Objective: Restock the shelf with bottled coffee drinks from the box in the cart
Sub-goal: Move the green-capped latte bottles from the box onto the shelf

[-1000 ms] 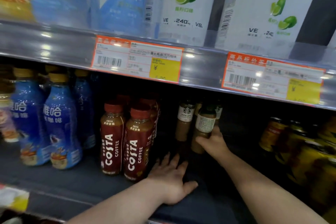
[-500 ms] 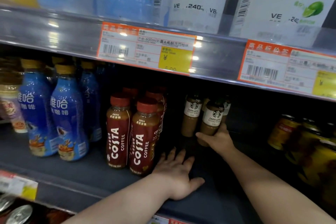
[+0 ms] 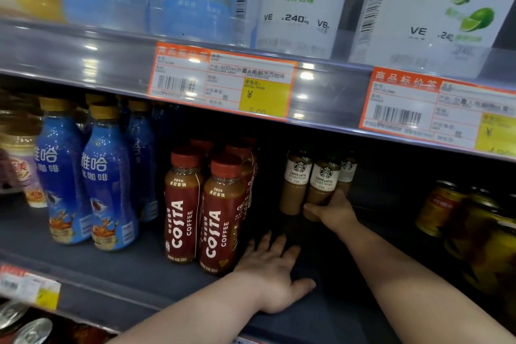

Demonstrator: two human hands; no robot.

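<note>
Placing step: right hand (image 3: 333, 211) gripping latte bottle (image 3: 321, 184) far back; left hand (image 3: 272, 271) flat, fingers spread. Next: release, withdraw.

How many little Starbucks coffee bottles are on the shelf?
3 show. One Starbucks bottle stands on the left, the middle bottle is gripped by the right hand, and a third bottle peeks behind it. More may hide farther back.

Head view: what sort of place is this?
Most likely a shop's drinks aisle: orange price tags on the shelf edge, rows of coffee bottles, and the right hand gripping a latte bottle.
</note>
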